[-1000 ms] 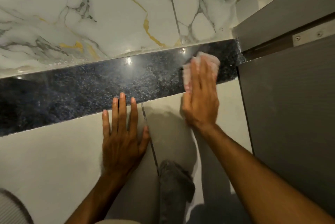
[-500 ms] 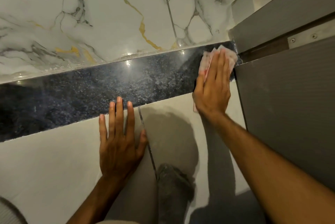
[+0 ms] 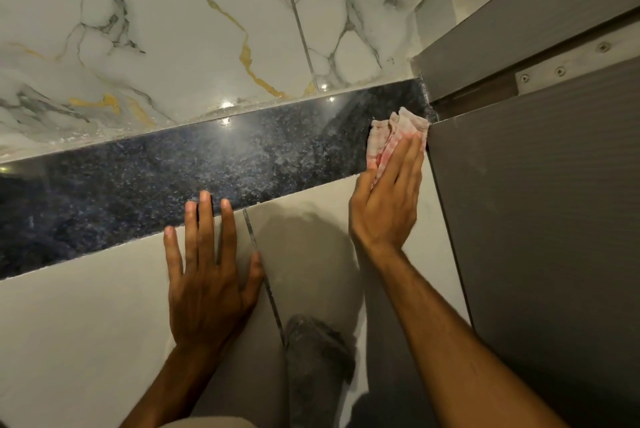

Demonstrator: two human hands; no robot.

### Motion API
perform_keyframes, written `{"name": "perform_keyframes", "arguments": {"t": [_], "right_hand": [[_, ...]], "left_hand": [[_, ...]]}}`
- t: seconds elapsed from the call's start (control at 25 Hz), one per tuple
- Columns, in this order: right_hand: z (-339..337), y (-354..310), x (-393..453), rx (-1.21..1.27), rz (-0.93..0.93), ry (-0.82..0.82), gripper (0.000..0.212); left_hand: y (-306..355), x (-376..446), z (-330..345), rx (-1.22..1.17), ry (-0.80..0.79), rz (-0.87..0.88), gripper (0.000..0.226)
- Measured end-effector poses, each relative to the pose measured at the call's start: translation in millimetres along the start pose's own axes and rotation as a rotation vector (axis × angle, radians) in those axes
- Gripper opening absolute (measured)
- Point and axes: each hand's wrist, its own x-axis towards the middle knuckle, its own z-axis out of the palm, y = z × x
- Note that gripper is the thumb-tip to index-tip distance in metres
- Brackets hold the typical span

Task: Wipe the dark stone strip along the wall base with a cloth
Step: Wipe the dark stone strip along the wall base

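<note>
Pressing flat, fingers extended, the right hand (image 3: 384, 206) pins a pink-white cloth (image 3: 393, 135) against the dark stone strip (image 3: 180, 182) at two o'clock, beside the grey panel (image 3: 540, 220). Left hand (image 3: 207, 275) rests splayed, holding nothing, on the pale floor tile (image 3: 79, 330).

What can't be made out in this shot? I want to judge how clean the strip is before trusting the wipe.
All in the head view:
- The dark stone strip runs off the left edge, so its far end is unseen.
- The stone under the cloth and right hand is covered.
- Ceiling-light glare and the speckled pattern mask dust or streaks.
- The left hand hides part of the floor tile beneath it.
</note>
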Motion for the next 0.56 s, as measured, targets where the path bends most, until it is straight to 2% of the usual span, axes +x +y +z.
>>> {"name": "perform_keyframes", "arguments": {"t": [0.12, 0.28, 0.56], "right_hand": [[-1.9, 4.0, -21.5, 0.003, 0.07, 0.007, 0.077], [4.5, -14.5, -8.8, 0.019, 0.171, 0.017, 0.077], [-6.1, -10.2, -31.7, 0.046, 0.212, 0.018, 0.077]], "left_hand": [[0.0, 0.4, -0.3, -0.02, 0.004, 0.011, 0.081], [-1.2, -0.5, 0.6, -0.016, -0.005, 0.014, 0.081], [-0.3, -1.7, -1.7, -0.025, -0.011, 0.008, 0.082]]}}
